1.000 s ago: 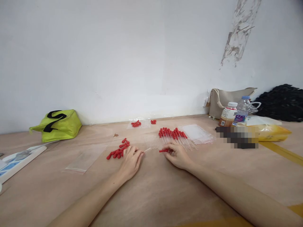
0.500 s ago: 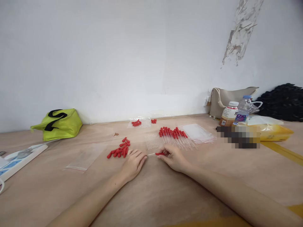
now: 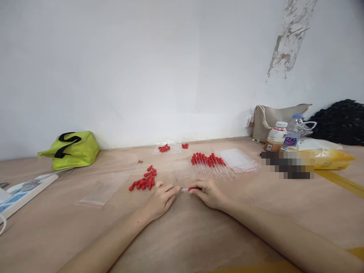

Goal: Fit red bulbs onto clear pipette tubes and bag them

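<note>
My left hand (image 3: 164, 198) pinches one end of a thin clear dropper tube (image 3: 184, 190). At the tube's other end, my right hand (image 3: 209, 193) grips a red rubber bulb (image 3: 192, 188), mostly covered by the fingers. The tube lies level between the two hands, and how far it reaches into the bulb is hidden. Loose red rubber bulbs (image 3: 145, 181) lie in a heap just beyond my left hand. Behind my right hand rest several droppers with red bulbs (image 3: 209, 159) in a row, with bare clear tubes (image 3: 183, 171) to their left.
Plastic bags lie at left (image 3: 102, 189) and right (image 3: 237, 160); bagged bulbs (image 3: 164, 148) are near the wall. A green pouch (image 3: 75, 150) and power strip (image 3: 28, 194) stand left. Bottles (image 3: 276, 137), a grey bag (image 3: 280, 117) and a yellow packet (image 3: 332, 159) crowd the right.
My left hand has shifted slightly right, toward my right hand. Less of the tube shows between them, and my right fingers now cover more of the red bulb.
</note>
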The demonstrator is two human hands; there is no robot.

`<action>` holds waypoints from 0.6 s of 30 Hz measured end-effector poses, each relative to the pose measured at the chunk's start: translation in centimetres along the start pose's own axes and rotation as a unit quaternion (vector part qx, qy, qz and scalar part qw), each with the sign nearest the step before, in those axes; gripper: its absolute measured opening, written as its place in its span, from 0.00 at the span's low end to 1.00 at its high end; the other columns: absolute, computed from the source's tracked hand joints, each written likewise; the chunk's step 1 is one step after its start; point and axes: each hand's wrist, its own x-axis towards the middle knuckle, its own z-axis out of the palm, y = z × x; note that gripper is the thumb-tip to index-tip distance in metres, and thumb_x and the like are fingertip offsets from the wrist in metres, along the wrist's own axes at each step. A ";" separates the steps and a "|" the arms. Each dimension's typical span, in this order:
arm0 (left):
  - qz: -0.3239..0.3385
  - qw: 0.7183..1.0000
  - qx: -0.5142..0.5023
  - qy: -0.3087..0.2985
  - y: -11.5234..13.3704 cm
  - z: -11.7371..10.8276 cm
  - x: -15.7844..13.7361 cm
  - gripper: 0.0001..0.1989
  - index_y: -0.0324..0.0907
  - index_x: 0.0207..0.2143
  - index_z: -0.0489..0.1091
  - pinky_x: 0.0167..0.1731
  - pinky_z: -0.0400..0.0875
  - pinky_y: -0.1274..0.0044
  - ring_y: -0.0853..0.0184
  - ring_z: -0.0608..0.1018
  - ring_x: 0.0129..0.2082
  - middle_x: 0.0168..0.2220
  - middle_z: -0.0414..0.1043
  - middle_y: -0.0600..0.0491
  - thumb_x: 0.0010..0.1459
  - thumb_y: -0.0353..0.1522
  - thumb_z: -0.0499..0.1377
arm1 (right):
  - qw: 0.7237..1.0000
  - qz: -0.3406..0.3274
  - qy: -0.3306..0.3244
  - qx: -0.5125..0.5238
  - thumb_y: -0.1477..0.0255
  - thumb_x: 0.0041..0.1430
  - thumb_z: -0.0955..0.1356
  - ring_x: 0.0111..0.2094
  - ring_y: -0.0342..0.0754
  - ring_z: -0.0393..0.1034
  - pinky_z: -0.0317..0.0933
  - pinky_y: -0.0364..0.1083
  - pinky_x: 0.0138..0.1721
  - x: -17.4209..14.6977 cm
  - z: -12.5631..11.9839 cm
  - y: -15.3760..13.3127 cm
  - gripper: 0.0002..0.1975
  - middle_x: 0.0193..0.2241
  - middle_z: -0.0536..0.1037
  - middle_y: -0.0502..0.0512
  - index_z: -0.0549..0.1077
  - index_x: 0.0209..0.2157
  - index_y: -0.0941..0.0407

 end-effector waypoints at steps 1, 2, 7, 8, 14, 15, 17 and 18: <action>0.001 1.000 -0.002 -0.004 0.1 -0.1 0.0 0.15 0.41 0.45 0.65 0.37 0.53 0.73 0.68 0.71 0.31 0.32 0.71 0.50 0.62 0.29 0.43 | 1.000 -0.003 -0.003 -0.005 0.70 0.55 0.63 0.31 0.42 0.68 0.61 0.42 0.33 0.0 0.0 0.0 0.08 0.28 0.74 0.52 0.73 0.31 0.55; 0.004 1.000 -0.003 -0.007 0.1 -0.1 0.0 0.15 0.41 0.45 0.65 0.36 0.53 0.73 0.68 0.71 0.30 0.31 0.71 0.50 0.62 0.29 0.42 | 1.000 -0.005 -0.005 -0.011 0.70 0.55 0.63 0.30 0.42 0.67 0.61 0.42 0.33 -0.1 0.0 0.0 0.08 0.27 0.74 0.52 0.73 0.31 0.55; 0.024 0.999 0.011 -0.019 0.2 -0.1 0.0 0.15 0.41 0.45 0.65 0.35 0.53 0.73 0.68 0.70 0.28 0.29 0.70 0.51 0.62 0.30 0.42 | 0.998 -0.027 -0.035 -0.048 0.71 0.55 0.63 0.29 0.43 0.66 0.60 0.41 0.32 -0.3 -0.2 -0.1 0.07 0.27 0.72 0.53 0.72 0.30 0.56; 0.026 0.999 0.013 -0.020 0.2 0.0 0.0 0.15 0.41 0.44 0.65 0.34 0.53 0.73 0.68 0.70 0.28 0.28 0.70 0.51 0.62 0.30 0.42 | 0.997 -0.032 -0.044 -0.057 0.72 0.55 0.63 0.30 0.43 0.66 0.60 0.41 0.32 -0.3 -0.2 -0.1 0.07 0.27 0.72 0.54 0.72 0.30 0.57; 0.037 0.999 0.011 -0.018 0.1 0.2 0.0 0.15 0.41 0.42 0.66 0.33 0.54 0.74 0.68 0.70 0.27 0.25 0.68 0.51 0.62 0.30 0.41 | 0.991 -0.036 -0.076 -0.102 0.73 0.55 0.62 0.30 0.43 0.65 0.59 0.41 0.32 -0.5 0.3 0.1 0.06 0.29 0.71 0.54 0.70 0.31 0.56; 0.040 0.999 0.011 -0.018 0.1 0.2 0.0 0.15 0.41 0.42 0.66 0.33 0.54 0.74 0.68 0.70 0.27 0.25 0.68 0.51 0.62 0.30 0.41 | 0.991 -0.035 -0.076 -0.106 0.73 0.55 0.62 0.30 0.43 0.65 0.59 0.41 0.32 -0.5 0.4 0.1 0.05 0.29 0.71 0.54 0.69 0.31 0.57; 0.044 0.999 0.013 -0.020 0.1 0.1 0.1 0.15 0.40 0.42 0.66 0.32 0.54 0.74 0.68 0.69 0.27 0.26 0.68 0.51 0.62 0.30 0.41 | 0.991 -0.033 -0.069 -0.111 0.73 0.55 0.62 0.30 0.43 0.65 0.59 0.41 0.32 -0.5 0.7 0.1 0.05 0.29 0.70 0.53 0.69 0.31 0.57; 0.046 0.999 0.014 -0.022 0.1 0.1 0.2 0.15 0.40 0.42 0.66 0.32 0.54 0.74 0.68 0.69 0.27 0.26 0.68 0.51 0.62 0.30 0.41 | 0.991 -0.033 -0.067 -0.113 0.74 0.55 0.62 0.31 0.43 0.65 0.59 0.41 0.32 -0.5 0.8 0.2 0.05 0.29 0.70 0.53 0.68 0.31 0.57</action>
